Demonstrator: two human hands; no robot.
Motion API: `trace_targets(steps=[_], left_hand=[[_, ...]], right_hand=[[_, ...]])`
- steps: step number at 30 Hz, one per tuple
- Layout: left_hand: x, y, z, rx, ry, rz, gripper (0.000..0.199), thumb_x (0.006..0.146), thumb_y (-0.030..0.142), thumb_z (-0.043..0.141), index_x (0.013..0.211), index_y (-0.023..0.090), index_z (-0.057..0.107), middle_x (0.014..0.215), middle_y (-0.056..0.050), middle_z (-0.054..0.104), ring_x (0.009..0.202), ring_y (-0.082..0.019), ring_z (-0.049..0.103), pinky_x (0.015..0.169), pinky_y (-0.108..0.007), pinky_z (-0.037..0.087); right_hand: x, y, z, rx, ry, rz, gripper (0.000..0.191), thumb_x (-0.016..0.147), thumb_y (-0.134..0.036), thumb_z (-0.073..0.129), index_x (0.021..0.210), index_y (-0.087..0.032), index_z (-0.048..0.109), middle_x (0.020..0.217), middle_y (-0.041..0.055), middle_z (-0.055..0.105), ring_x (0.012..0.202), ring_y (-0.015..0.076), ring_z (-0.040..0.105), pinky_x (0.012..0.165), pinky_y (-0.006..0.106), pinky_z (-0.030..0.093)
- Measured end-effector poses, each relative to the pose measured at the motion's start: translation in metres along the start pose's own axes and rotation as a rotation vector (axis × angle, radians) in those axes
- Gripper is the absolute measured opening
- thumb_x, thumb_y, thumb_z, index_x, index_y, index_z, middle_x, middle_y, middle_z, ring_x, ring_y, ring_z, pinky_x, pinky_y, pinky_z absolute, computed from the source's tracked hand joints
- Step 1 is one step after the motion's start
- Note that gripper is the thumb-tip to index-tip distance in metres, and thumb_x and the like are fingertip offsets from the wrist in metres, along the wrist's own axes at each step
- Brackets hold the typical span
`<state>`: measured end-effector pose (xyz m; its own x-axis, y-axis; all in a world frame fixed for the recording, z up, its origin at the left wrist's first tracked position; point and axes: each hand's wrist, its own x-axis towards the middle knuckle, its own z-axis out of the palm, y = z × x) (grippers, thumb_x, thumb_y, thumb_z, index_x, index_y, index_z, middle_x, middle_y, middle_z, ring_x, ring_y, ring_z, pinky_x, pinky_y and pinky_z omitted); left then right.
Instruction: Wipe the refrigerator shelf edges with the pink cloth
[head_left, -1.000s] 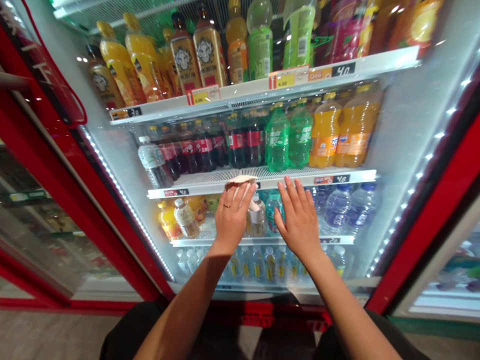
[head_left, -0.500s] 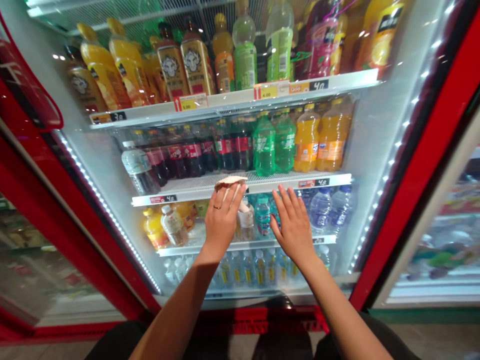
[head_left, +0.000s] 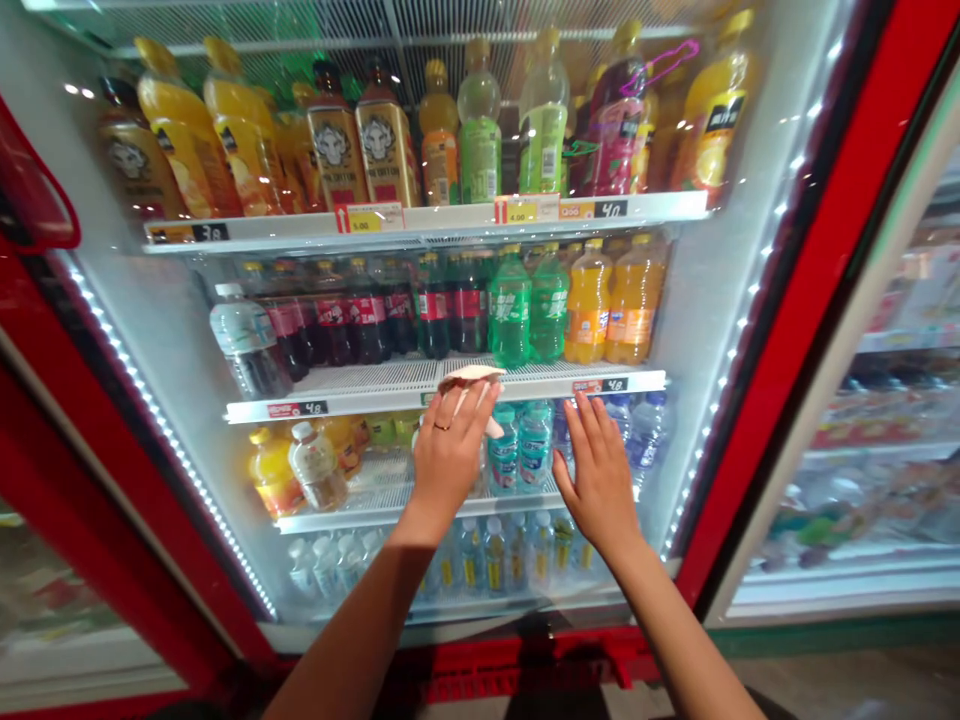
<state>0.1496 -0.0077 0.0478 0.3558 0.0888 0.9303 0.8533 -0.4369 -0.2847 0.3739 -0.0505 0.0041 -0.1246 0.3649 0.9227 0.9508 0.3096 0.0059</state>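
Observation:
My left hand (head_left: 451,450), with a ring on one finger, lies over a pale cloth (head_left: 472,375) and presses it to the cooler's glass front. Part of the cloth juts out above the fingertips; more shows beside the fingers, and the rest is hidden under them. To its right, my right hand (head_left: 600,470) rests with straight fingers and thumb apart, palm towards the glass, with nothing visible in it. Its fingertips come just below a price tag (head_left: 600,386). Behind the glass, turquoise-labelled bottles (head_left: 519,450) stand between the two hands.
A red frame (head_left: 795,330) borders the lit drinks cooler. Shelves hold yellow juice bottles (head_left: 240,130), dark cola bottles (head_left: 367,310), green bottles (head_left: 510,305) and orange bottles (head_left: 589,300). Small water bottles (head_left: 493,555) line the bottom. Another cooler (head_left: 855,450) stands at right.
Both hands have slid right relative to the shelves, the left with the cloth beneath it. The view has shifted, so the shelves sit further left and lower.

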Motion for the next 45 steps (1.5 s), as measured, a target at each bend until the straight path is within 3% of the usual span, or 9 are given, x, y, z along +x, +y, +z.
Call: trace_targets(steps=[4, 11, 15, 18, 23, 27, 31, 38, 45], left_hand=[[0.010, 0.004, 0.006, -0.013, -0.014, 0.159, 0.076, 0.104, 0.008, 0.052, 0.174, 0.023, 0.027, 0.154, -0.004, 0.069, 0.141, -0.022, 0.064, 0.133, -0.042, 0.038], [0.021, 0.002, 0.007, 0.000, -0.007, 0.130, 0.071, 0.102, 0.007, 0.050, 0.171, 0.022, 0.038, 0.157, -0.006, 0.066, 0.148, -0.023, 0.058, 0.135, -0.043, 0.033], [0.014, -0.001, 0.010, -0.011, -0.033, 0.373, 0.061, 0.103, 0.018, 0.056, 0.164, 0.019, 0.050, 0.155, -0.005, 0.069, 0.143, -0.022, 0.062, 0.137, -0.042, 0.031], [0.030, -0.011, 0.009, -0.002, -0.103, 0.474, 0.063, 0.105, 0.025, 0.060, 0.166, 0.022, 0.046, 0.159, -0.005, 0.064, 0.148, -0.021, 0.059, 0.135, -0.040, 0.035], [0.055, -0.009, 0.005, 0.013, -0.123, 0.374, 0.063, 0.106, 0.029, 0.060, 0.167, 0.021, 0.045, 0.165, -0.006, 0.058, 0.153, -0.025, 0.054, 0.135, -0.044, 0.036], [0.044, -0.004, 0.004, 0.001, -0.078, 0.550, 0.047, 0.109, 0.025, 0.058, 0.156, 0.018, 0.058, 0.157, -0.004, 0.067, 0.142, -0.020, 0.064, 0.131, -0.040, 0.043], [0.045, -0.015, 0.003, -0.045, -0.139, 0.686, 0.052, 0.106, 0.015, 0.061, 0.157, 0.020, 0.055, 0.156, -0.004, 0.068, 0.142, -0.016, 0.064, 0.129, -0.038, 0.047], [0.075, -0.007, 0.005, 0.004, -0.094, 0.496, 0.053, 0.107, 0.015, 0.060, 0.159, 0.021, 0.055, 0.156, -0.005, 0.067, 0.146, -0.022, 0.062, 0.131, -0.042, 0.046], [0.058, 0.006, 0.012, -0.047, -0.102, 0.774, 0.045, 0.107, 0.015, 0.061, 0.151, 0.020, 0.061, 0.153, -0.003, 0.070, 0.142, -0.018, 0.065, 0.126, -0.038, 0.050]], right_hand=[[0.015, 0.009, -0.003, -0.017, 0.002, -0.064, 0.088, 0.107, -0.021, 0.055, 0.177, -0.031, 0.001, 0.180, 0.0082, 0.033, 0.168, 0.0299, 0.028, 0.133, 0.056, 0.037], [0.005, 0.024, -0.001, 0.008, 0.065, 0.067, 0.087, 0.107, -0.021, 0.055, 0.177, -0.032, 0.004, 0.181, 0.0101, 0.031, 0.168, 0.0344, 0.028, 0.132, 0.065, 0.037], [-0.005, 0.024, 0.000, 0.048, 0.044, 0.096, 0.088, 0.107, -0.021, 0.056, 0.177, -0.032, 0.004, 0.181, 0.0109, 0.030, 0.168, 0.0354, 0.028, 0.131, 0.067, 0.038], [-0.005, 0.021, 0.000, 0.054, 0.064, 0.115, 0.087, 0.107, -0.021, 0.055, 0.177, -0.033, 0.005, 0.181, 0.0105, 0.030, 0.168, 0.0354, 0.028, 0.131, 0.067, 0.038], [-0.005, 0.015, 0.000, 0.029, 0.074, 0.085, 0.086, 0.107, -0.021, 0.054, 0.177, -0.032, 0.005, 0.181, 0.0113, 0.031, 0.167, 0.0352, 0.030, 0.131, 0.066, 0.039], [-0.006, 0.016, -0.002, 0.022, 0.076, 0.079, 0.087, 0.106, -0.019, 0.054, 0.177, -0.031, 0.006, 0.180, 0.0117, 0.033, 0.167, 0.0346, 0.030, 0.131, 0.064, 0.040], [-0.007, 0.018, -0.004, 0.018, 0.069, 0.100, 0.089, 0.105, -0.019, 0.054, 0.177, -0.032, 0.004, 0.182, 0.0098, 0.030, 0.167, 0.0359, 0.030, 0.131, 0.065, 0.039], [-0.008, 0.023, -0.005, 0.007, 0.056, 0.104, 0.090, 0.105, -0.019, 0.054, 0.177, -0.032, 0.002, 0.182, 0.0097, 0.029, 0.166, 0.0363, 0.032, 0.131, 0.065, 0.040], [-0.009, 0.027, -0.008, -0.014, 0.046, 0.100, 0.090, 0.105, -0.019, 0.054, 0.177, -0.031, 0.002, 0.183, 0.0088, 0.025, 0.167, 0.0353, 0.029, 0.131, 0.062, 0.039]])
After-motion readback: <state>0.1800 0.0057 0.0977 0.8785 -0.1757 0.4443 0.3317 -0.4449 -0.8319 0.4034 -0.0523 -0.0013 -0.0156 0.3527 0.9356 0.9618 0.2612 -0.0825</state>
